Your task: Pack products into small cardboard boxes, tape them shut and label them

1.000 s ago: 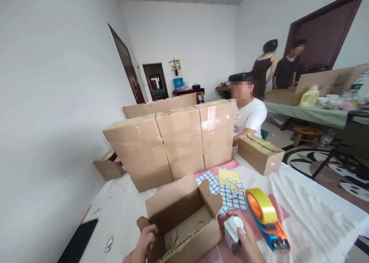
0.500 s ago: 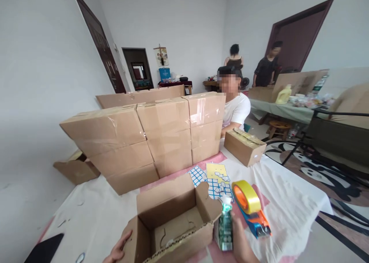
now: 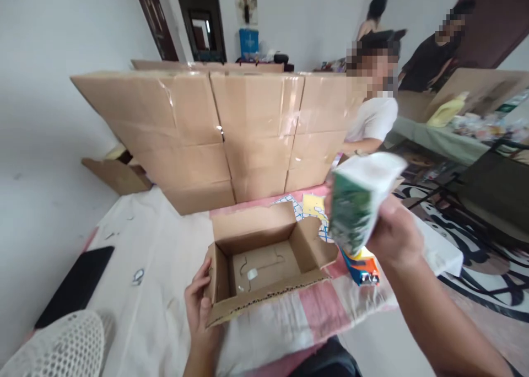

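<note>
at the bottom left corner a white mesh thing point(image 3: 53, 344) is cut off by the frame edge, and what it is cannot be told. just past it a flat black slab point(image 3: 74, 286) lies on the cloth-covered bench point(image 3: 165, 239); phone or tablet, hard to say. further back a small open box point(image 3: 118, 173) sits half hidden behind the stack of sealed boxes point(image 3: 231, 129), which walls off the far side of the bench.

the left hand point(image 3: 200, 305) lies against the outer left wall of the open cardboard box point(image 3: 260, 261). its fingers point(image 3: 203, 269) point up along that wall, loosely curled and touching the cardboard; whether they actually pinch the wall cannot be told. the box stands by the bench's near edge, flaps up, with a small white scrap on its floor.

sticker sheets point(image 3: 308, 205) peek out between the box's right flap and the green and white carton point(image 3: 355, 200). the carton is in the air above and to the right of that flap, tilted and smeared by blur, its print unreadable. the right hand point(image 3: 394, 236) is clamped round it, though mostly the back of the hand shows. below it only the orange and blue tip of a tape dispenser point(image 3: 362, 268) shows. behind, a person in a white shirt point(image 3: 372, 120) sits partly hidden by the stack.
</note>
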### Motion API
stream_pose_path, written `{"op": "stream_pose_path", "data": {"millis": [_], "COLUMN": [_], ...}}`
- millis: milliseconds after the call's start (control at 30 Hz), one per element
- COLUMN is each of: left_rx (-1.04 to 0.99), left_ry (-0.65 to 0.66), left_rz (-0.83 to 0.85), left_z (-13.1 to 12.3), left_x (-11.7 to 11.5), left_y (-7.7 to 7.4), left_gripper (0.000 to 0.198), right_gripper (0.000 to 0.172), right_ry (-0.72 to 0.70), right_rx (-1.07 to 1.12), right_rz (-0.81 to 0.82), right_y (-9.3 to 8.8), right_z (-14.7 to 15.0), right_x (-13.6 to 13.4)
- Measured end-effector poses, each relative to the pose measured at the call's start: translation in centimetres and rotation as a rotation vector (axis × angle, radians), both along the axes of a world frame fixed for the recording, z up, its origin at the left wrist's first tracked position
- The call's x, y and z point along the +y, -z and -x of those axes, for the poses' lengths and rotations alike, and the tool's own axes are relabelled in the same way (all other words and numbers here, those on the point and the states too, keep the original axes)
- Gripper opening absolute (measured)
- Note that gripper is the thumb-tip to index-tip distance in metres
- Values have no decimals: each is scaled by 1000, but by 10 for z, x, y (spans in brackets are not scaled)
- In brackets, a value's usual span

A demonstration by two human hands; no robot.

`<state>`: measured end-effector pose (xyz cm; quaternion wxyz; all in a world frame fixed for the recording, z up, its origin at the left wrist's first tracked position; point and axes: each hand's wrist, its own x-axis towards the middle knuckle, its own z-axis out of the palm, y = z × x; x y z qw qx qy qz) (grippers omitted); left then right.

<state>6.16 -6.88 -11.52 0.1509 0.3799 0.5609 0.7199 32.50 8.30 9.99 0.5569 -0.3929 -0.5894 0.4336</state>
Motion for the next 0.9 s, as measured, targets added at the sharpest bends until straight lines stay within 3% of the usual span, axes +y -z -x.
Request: {"op": "stream_pose_path", "data": {"millis": [100, 133, 200, 300, 367, 500, 567, 700, 900], "left_rx": [34, 38, 47, 46, 37, 88, 98, 67, 84], "left_ry": [-6, 5, 29, 74, 105, 164, 169, 200, 272], "left_rz": [-10, -24, -71, -139, -159, -155, -157, -179, -155], "left_z": [4, 5, 7, 6, 6, 7, 8, 7, 8], "left_x": [-5, -7, -9, -9, -8, -7, -7, -8, -9], "left_y": [3, 3, 5, 9, 13, 20, 20, 20, 20], "left_gripper": [34, 33, 29, 25, 25, 25, 25, 24, 27], "right_gripper": [55, 54, 58, 70, 65, 55, 58, 65, 61], "right_ry": [-671, -833, -1018, -1056, -1060, -913, -846, -983, -1327], "right_rx": [-249, -366, -622, -883, -945, -1084, -1111, -1197, -1526], "right_rz": [22, 22, -17, -164, -319, -811, -972, -932, -696], "right_y": [7, 12, 21, 25, 22, 12, 10, 19, 70], "right_z": [35, 45, 59, 71, 74, 79, 83, 94, 119], "right_x": [-9, -12, -16, -21, -24, -20, -13, 8, 23]}}
